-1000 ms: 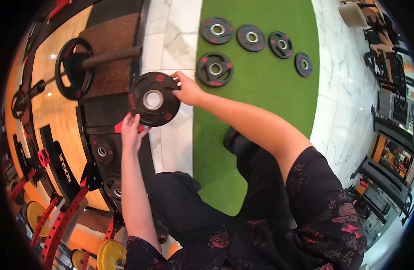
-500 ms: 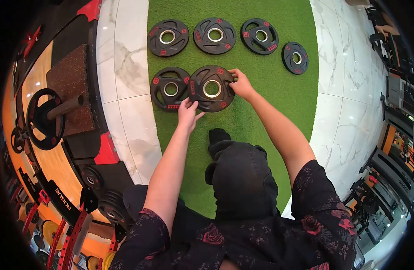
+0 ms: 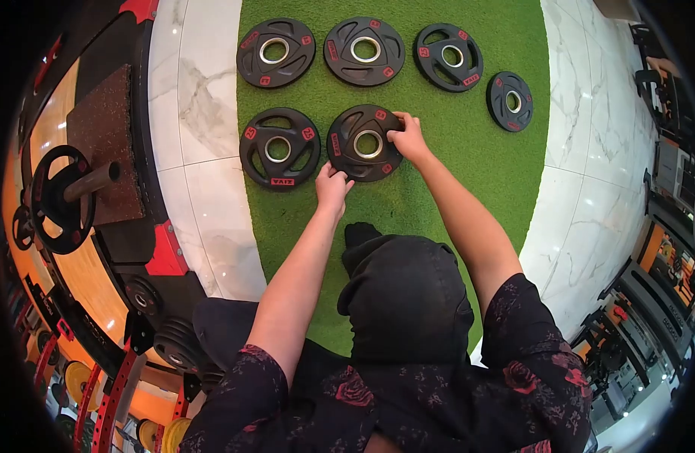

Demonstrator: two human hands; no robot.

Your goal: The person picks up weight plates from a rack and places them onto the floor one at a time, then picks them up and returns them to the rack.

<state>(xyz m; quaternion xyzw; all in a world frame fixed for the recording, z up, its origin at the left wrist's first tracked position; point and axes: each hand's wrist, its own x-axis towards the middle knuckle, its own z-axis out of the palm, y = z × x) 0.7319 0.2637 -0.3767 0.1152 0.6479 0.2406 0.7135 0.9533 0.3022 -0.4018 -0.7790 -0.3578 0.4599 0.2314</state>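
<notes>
Two hands [image 3: 332,190] [image 3: 409,139] at plate [image 3: 346,134] edges; bare turf [image 3: 476,162] rightward.

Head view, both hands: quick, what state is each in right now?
Left hand: fingers curled at the near rim of the weight plate; grip cannot be told.
Right hand: closed on that plate's right rim.
</notes>
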